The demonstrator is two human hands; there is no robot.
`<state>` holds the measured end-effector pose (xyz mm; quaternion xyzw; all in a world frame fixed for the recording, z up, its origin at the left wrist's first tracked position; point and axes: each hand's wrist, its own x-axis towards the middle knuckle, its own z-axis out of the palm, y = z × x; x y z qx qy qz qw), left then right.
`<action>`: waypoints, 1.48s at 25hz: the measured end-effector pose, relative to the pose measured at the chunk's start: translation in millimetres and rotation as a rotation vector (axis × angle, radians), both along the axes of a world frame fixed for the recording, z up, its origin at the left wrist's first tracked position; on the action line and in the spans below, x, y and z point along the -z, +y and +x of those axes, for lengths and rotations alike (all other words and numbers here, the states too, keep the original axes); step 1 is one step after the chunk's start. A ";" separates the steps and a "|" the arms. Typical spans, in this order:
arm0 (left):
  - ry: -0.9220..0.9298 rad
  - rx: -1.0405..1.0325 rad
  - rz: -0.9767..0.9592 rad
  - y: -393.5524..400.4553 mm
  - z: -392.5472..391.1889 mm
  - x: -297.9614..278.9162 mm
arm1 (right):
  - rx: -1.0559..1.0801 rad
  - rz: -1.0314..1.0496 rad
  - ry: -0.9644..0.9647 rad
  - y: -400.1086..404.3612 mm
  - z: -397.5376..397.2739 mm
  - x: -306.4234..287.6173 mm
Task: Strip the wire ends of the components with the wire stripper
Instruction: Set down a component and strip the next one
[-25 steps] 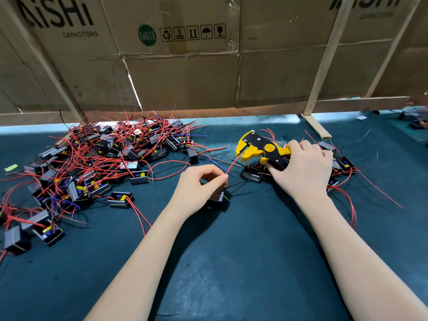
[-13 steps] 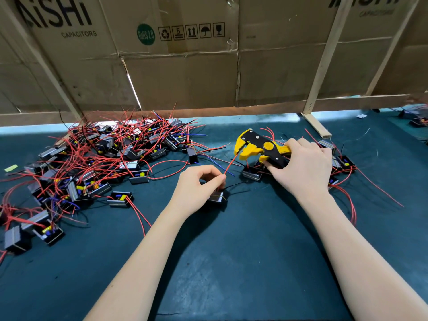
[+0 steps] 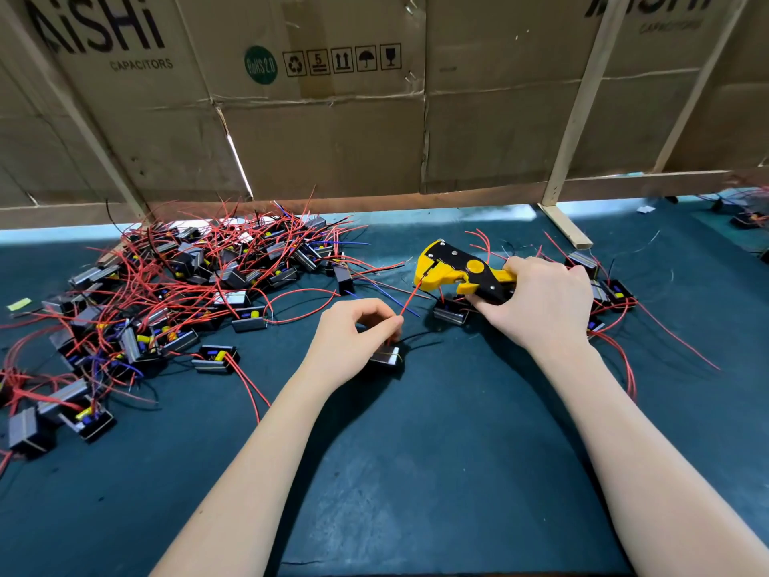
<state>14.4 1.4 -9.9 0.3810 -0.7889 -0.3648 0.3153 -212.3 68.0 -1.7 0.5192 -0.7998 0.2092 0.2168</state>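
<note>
My right hand [image 3: 541, 304] grips the handles of a yellow and black wire stripper [image 3: 455, 270], whose jaws point left. My left hand [image 3: 353, 339] pinches a red wire [image 3: 410, 297] between thumb and fingers. That wire runs up and right, with its end in the stripper's jaws. It belongs to a small black component [image 3: 387, 358] lying on the mat just under my left fingers. Another black component [image 3: 451, 314] lies below the stripper.
A big heap of black components with red and blue wires [image 3: 174, 293] covers the left of the dark green mat [image 3: 437, 451]. A smaller group of components [image 3: 611, 293] lies right of my right hand. A cardboard wall on a wooden frame [image 3: 333, 131] closes the back.
The stripper has shifted slightly left and its jaws have come onto the end of the red wire. My left hand keeps its pinch and has barely moved.
</note>
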 end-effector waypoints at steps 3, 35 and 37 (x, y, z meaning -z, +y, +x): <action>-0.011 -0.005 0.008 0.1 0.3 -0.3 | -0.016 -0.008 0.014 -0.9 -0.2 1.3; -0.659 -0.854 -0.253 -40.1 59.2 -1.2 | 0.059 -0.168 -0.135 -3.2 -4.3 5.1; -0.752 -0.824 -0.241 -41.5 61.2 3.1 | -0.010 -0.140 -0.179 -3.2 -3.9 2.6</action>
